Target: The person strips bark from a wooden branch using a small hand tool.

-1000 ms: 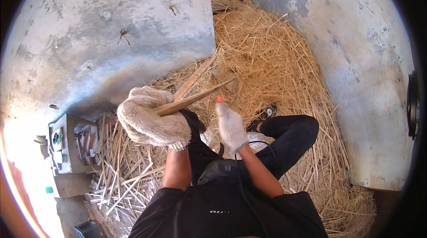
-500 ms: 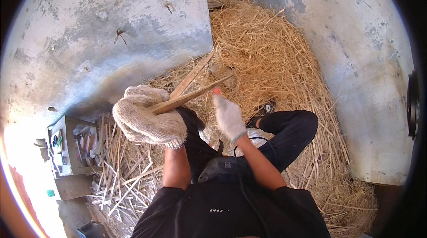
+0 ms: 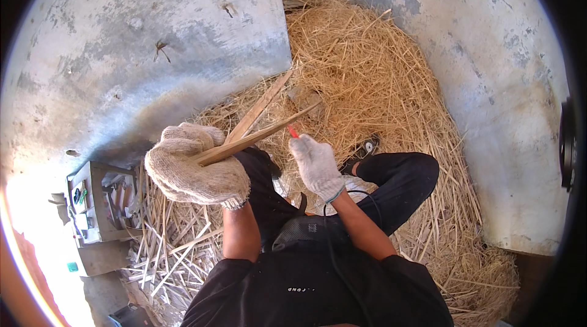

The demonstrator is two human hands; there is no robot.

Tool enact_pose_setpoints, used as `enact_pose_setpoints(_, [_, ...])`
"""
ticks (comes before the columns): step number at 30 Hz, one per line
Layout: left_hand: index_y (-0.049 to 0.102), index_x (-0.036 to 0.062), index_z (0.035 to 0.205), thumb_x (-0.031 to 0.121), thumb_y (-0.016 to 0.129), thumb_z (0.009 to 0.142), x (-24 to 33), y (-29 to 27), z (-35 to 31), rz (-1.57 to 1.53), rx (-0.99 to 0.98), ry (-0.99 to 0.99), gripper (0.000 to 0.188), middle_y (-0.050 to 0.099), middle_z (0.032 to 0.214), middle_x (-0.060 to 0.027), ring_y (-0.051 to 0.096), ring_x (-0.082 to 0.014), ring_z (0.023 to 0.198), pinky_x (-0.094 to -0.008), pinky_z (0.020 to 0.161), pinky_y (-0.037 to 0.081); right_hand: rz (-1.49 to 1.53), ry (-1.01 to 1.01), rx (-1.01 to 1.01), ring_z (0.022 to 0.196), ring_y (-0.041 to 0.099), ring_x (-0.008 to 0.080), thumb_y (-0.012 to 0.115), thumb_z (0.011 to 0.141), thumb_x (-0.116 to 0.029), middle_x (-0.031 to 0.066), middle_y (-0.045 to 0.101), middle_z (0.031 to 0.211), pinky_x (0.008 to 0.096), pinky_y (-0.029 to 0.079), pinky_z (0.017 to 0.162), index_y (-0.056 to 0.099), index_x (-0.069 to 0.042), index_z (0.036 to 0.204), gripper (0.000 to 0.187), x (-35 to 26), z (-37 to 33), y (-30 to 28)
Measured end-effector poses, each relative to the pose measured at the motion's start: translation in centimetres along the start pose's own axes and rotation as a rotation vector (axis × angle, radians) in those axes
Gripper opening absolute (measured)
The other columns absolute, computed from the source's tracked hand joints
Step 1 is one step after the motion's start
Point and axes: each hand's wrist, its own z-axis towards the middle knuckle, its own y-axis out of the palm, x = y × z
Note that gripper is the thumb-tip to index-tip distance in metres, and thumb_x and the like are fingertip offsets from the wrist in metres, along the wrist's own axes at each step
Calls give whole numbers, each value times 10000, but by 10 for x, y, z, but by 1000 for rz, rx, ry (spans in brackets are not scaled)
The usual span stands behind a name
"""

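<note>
My left hand (image 3: 195, 168), in a thick cream knitted glove, is closed around a split wooden strip (image 3: 263, 135). The strip slants up to the right and narrows to a pointed far end. My right hand (image 3: 317, 167), in a thinner white glove, is closed just right of the strip. From its fingers sticks a short red piece (image 3: 293, 132), perhaps the handle of a tool; the rest of it is hidden in the glove. Behind the held strip, a second flat wooden slat (image 3: 260, 109) leans toward the wall's corner, its lower end hidden behind the strip and glove.
Straw-like shavings (image 3: 379, 64) are heaped ahead and to the right. Loose cut sticks (image 3: 177, 247) lie at left beside a grey shelf unit (image 3: 101, 202). Weathered wall panels (image 3: 183, 21) stand ahead-left and right. My bent leg (image 3: 397, 186) is right of the hands.
My left hand has shifted slightly left and down with the strip. My right hand has turned and dropped a little, and more of the red piece shows, tilted to the left.
</note>
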Motion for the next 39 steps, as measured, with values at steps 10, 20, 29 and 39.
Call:
enact_pose_setpoints(10, [537,27,889,294,612,1022,14,7,1,-116,-130,-3,308,502,762,-55,526,-148,575,-273,426,479,-352,421,66,995,642,511,324,1028,-640,325,685,933,564,450,852,719,19,1072,770,137,53,-22])
enact_pose_setpoints(20, [521,41,840,286,567,1041,19,9,-4,-71,-68,-69,320,504,702,-53,518,-140,553,-270,399,470,-265,-254,157,566,569,449,551,1038,-443,241,525,596,452,431,535,629,-4,860,480,96,32,0])
enact_pose_setpoints(29, [492,16,726,127,499,1012,15,24,-5,64,26,-130,307,527,669,-80,550,-189,536,-318,449,469,-529,30,122,863,649,501,401,1040,-598,301,665,847,560,513,747,682,9,926,679,72,61,14])
enact_pose_setpoints(39, [571,32,845,151,622,1006,14,36,-17,-52,-82,-57,207,600,716,-62,604,-228,614,-375,561,493,-253,-51,73,664,536,410,445,1027,-625,225,602,714,466,448,658,629,37,887,701,49,35,-10])
